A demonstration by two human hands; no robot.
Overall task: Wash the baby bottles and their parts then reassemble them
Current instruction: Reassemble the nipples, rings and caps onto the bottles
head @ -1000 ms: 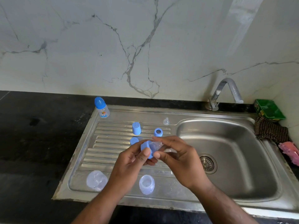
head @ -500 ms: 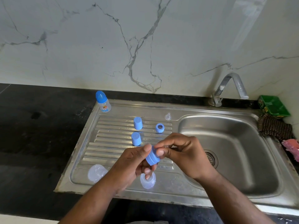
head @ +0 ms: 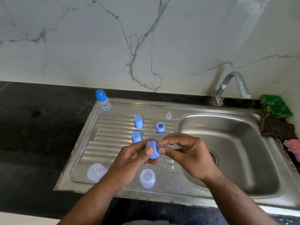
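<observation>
My left hand (head: 134, 157) grips a blue collar ring (head: 153, 150) above the steel drainboard (head: 113, 143). My right hand (head: 186, 153) pinches a clear teat (head: 164, 145) that sticks out of that ring. Two blue caps (head: 138, 122) (head: 136, 136) stand on the ribs. Another blue ring (head: 160, 127) and a second clear teat (head: 168, 115) lie further back. Two clear bottle bodies (head: 95, 172) (head: 147, 178) lie near the front edge. An assembled bottle with a blue cap (head: 102, 99) stands at the drainboard's far left corner.
The sink basin (head: 235, 151) with its drain is to the right, the tap (head: 232, 85) behind it. A green box (head: 276, 106), a striped cloth (head: 276, 127) and a pink item (head: 293, 147) sit at the right edge. Black counter (head: 40, 135) extends left.
Both hands have stayed together over the drainboard, working the clear teat through the blue ring; the ring has turned and the teat now sticks out toward the right.
</observation>
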